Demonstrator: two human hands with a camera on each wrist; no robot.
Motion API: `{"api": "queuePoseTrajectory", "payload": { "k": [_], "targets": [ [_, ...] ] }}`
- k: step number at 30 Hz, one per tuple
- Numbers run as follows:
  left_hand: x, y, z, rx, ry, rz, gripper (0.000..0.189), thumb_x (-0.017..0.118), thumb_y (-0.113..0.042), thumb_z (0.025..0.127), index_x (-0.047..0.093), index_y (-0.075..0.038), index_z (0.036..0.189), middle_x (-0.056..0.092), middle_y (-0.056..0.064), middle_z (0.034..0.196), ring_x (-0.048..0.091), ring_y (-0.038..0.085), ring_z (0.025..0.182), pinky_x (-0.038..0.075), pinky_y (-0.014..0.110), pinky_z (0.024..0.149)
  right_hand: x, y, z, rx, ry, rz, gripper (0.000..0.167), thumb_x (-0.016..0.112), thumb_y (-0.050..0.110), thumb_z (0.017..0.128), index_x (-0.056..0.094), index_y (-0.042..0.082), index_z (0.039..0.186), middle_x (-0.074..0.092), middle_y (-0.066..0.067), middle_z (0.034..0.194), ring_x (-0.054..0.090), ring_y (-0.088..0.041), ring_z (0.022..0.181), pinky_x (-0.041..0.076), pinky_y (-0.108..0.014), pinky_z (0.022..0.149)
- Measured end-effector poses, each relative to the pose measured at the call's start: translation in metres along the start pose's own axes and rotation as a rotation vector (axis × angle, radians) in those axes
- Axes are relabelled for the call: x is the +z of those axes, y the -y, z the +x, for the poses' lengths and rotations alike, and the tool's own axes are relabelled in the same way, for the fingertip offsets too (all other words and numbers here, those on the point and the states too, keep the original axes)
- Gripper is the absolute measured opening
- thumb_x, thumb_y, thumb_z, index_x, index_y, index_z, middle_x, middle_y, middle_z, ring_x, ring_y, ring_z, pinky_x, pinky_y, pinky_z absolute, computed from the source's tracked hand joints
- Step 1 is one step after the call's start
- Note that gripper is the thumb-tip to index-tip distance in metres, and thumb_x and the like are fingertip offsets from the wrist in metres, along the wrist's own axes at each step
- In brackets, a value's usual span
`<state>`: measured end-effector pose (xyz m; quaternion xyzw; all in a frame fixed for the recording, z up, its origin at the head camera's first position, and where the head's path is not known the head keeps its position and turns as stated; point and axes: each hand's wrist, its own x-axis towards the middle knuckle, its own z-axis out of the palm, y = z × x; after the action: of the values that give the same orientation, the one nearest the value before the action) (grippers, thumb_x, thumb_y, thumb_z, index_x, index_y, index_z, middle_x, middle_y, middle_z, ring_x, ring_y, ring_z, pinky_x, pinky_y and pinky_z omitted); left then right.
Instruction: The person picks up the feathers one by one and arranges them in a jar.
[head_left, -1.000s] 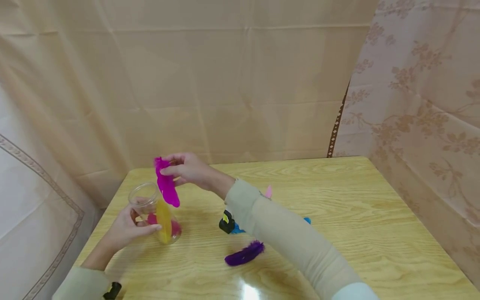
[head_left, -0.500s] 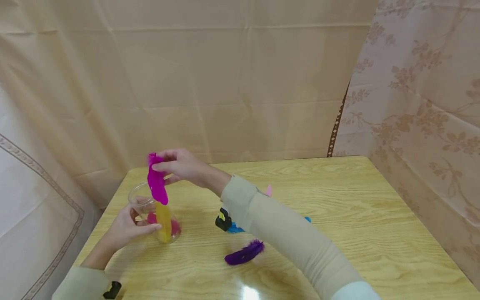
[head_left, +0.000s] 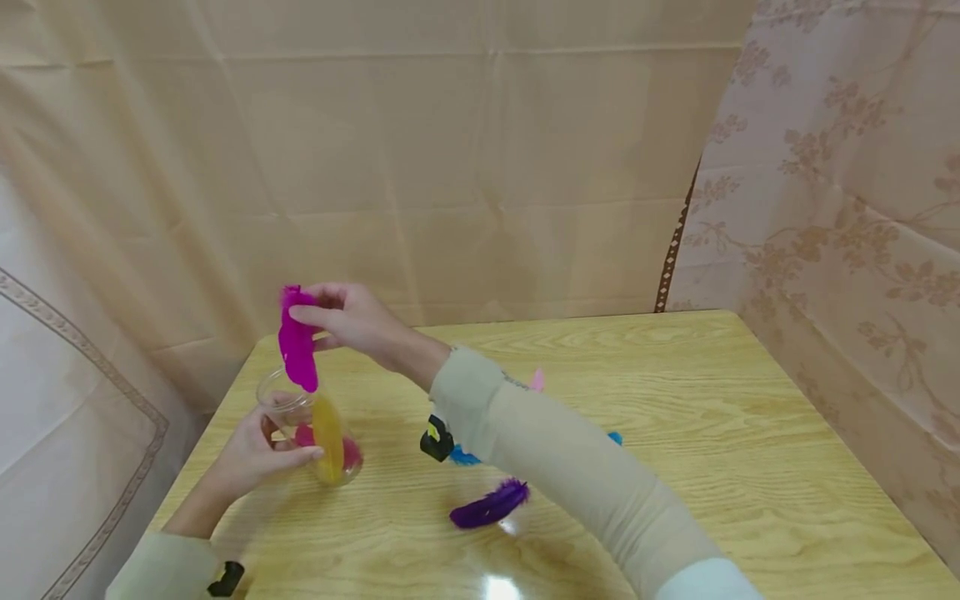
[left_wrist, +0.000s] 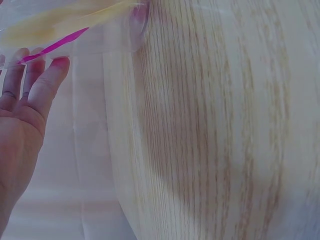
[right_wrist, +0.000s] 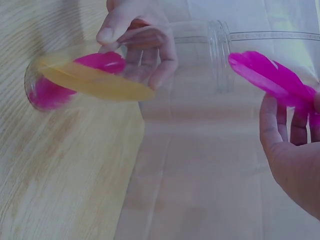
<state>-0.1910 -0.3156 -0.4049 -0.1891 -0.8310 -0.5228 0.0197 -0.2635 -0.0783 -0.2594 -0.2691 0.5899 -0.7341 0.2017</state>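
While the left hand [head_left: 251, 455] grips a clear jar [head_left: 302, 411], the right hand [head_left: 358, 321] pinches a magenta feather [head_left: 297, 348].

Beige sleeves [head_left: 570, 454], black wrist devices [head_left: 437, 440]

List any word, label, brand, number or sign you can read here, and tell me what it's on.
None can be read.
Clear jar: no label or lettering shows.
Yellow patch on the black device by the right sleeve: too small to tell whether it bears writing.
Dark marks on that sleeve: too small to tell letters from pattern.
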Motion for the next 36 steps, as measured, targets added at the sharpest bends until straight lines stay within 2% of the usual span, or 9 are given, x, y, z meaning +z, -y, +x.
{"api": "queuePoseTrajectory", "payload": {
  "k": [6, 10, 13, 20, 28, 36],
  "targets": [
    [0.000, -0.001, 0.001, 0.003, -0.011, 0.001, 0.066, 0.082, 0.006, 0.080, 0.048, -0.003, 0.137, 0.068, 0.000, 0.121, 0.065, 0.011, 0.105, 0.061, 0.031, 0.077, 0.009, -0.001, 0.004, -0.063, -0.086, -0.038, 0.021, 0.068, 0.008, 0.098, 0.067, -0.004, 0.115, 0.068, -0.006, 0.092, 0.069, -0.017, 0.078, 0.061, -0.029, 0.074],
    [0.001, -0.002, 0.001, -0.012, 0.001, -0.038, 0.065, 0.081, 0.008, 0.081, 0.048, -0.003, 0.136, 0.068, 0.003, 0.119, 0.066, 0.013, 0.102, 0.061, 0.031, 0.074, 0.014, -0.005, 0.005, -0.099, -0.116, -0.084, 0.020, 0.070, 0.008, 0.097, 0.068, -0.003, 0.114, 0.069, -0.003, 0.091, 0.067, -0.014, 0.078, 0.061, -0.027, 0.073],
    [0.002, -0.001, 0.000, -0.023, 0.014, -0.065, 0.065, 0.080, 0.009, 0.081, 0.048, -0.002, 0.137, 0.067, 0.004, 0.119, 0.067, 0.014, 0.101, 0.061, 0.031, 0.073, 0.017, -0.009, 0.005, -0.125, -0.098, -0.130, 0.021, 0.070, 0.007, 0.096, 0.069, -0.003, 0.114, 0.069, -0.002, 0.091, 0.067, -0.013, 0.078, 0.060, -0.026, 0.072],
    [0.002, -0.003, -0.001, -0.037, 0.011, -0.050, 0.065, 0.080, 0.007, 0.082, 0.047, -0.003, 0.138, 0.066, 0.001, 0.119, 0.065, 0.016, 0.102, 0.061, 0.030, 0.075, 0.022, -0.014, 0.003, -0.157, -0.046, -0.250, 0.025, 0.071, 0.007, 0.095, 0.064, 0.001, 0.119, 0.066, -0.001, 0.095, 0.066, -0.010, 0.079, 0.059, -0.022, 0.073],
    [0.001, -0.003, -0.002, -0.058, 0.015, -0.059, 0.062, 0.080, 0.006, 0.083, 0.048, 0.001, 0.136, 0.066, 0.001, 0.119, 0.065, 0.018, 0.103, 0.061, 0.030, 0.074, 0.021, -0.015, -0.001, -0.168, 0.008, -0.233, 0.046, 0.067, 0.002, 0.097, 0.052, 0.017, 0.137, 0.063, -0.003, 0.104, 0.068, -0.013, 0.083, 0.061, -0.029, 0.068],
    [0.001, -0.003, -0.002, -0.078, 0.004, -0.046, 0.057, 0.080, 0.003, 0.083, 0.050, -0.001, 0.131, 0.064, 0.005, 0.116, 0.063, 0.014, 0.099, 0.060, 0.029, 0.073, 0.025, -0.019, -0.001, -0.212, 0.064, -0.238, 0.031, 0.066, 0.003, 0.098, 0.061, 0.010, 0.128, 0.063, -0.003, 0.111, 0.067, -0.012, 0.087, 0.061, -0.029, 0.070]
  ]
}}
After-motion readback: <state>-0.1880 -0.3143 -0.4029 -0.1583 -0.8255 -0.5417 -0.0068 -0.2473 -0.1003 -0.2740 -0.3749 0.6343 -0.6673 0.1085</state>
